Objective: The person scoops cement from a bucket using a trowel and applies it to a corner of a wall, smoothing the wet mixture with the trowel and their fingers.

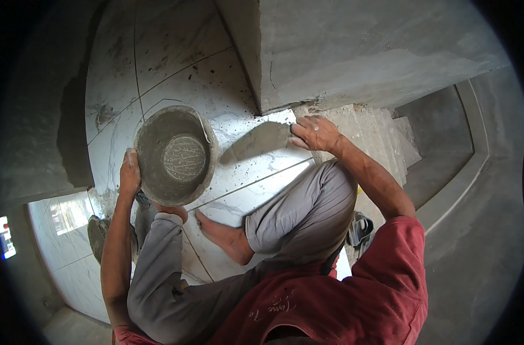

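My left hand (pixel 130 171) grips the left side of a round bucket (pixel 148 135), its fingers mostly hidden behind the wall. Grey cement coats the bucket inside and out, and its mouth faces up toward me. To the right, my right hand (pixel 318 134) is closed, fingers curled, at the end of a leaf-shaped grey piece (pixel 259 141). I cannot tell whether this is a cement-covered blade or cement spread on the tile. Pale smears mark the fingers of both hands.
Glossy white marbled tiles (pixel 224 201) with grey crumbs lie under my bare foot (pixel 227 238). A plastered wall corner (pixel 261 86) juts in ahead. Rough concrete steps (pixel 383 135) go down at right. A sandal (pixel 361 228) sits behind my right knee, and a dark round container (pixel 97 236) beside my left forearm.
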`<control>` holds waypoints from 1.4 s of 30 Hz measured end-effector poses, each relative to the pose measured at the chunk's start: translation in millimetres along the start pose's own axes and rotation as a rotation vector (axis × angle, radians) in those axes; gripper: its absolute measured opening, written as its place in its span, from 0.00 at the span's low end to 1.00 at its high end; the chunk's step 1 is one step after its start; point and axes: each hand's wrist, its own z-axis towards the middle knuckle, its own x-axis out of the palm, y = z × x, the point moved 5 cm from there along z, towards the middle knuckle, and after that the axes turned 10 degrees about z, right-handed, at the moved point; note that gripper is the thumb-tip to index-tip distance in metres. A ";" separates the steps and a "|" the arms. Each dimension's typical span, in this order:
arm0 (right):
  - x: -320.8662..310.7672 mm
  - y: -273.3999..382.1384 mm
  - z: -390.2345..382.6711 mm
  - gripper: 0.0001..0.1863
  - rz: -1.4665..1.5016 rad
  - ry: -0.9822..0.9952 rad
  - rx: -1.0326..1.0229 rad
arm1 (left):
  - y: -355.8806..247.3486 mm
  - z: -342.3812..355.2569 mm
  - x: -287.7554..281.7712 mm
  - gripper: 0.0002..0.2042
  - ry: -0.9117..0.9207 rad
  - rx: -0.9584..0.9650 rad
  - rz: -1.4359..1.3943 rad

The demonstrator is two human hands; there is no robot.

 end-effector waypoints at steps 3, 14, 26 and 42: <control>10.2 -27.6 -4.5 0.17 0.042 0.027 0.327 | 6.2 7.1 6.2 0.28 -0.015 0.009 0.017; -0.3 -3.4 -7.5 0.18 0.045 -0.109 -0.002 | -3.6 3.4 2.3 0.27 -0.001 -0.005 0.002; 14.1 -12.9 -11.7 0.19 0.080 -0.017 0.185 | -4.1 0.9 -0.5 0.31 0.072 -0.103 0.045; 8.8 -13.9 -9.2 0.19 0.046 -0.019 0.162 | -5.1 -1.4 2.1 0.28 0.001 0.014 -0.001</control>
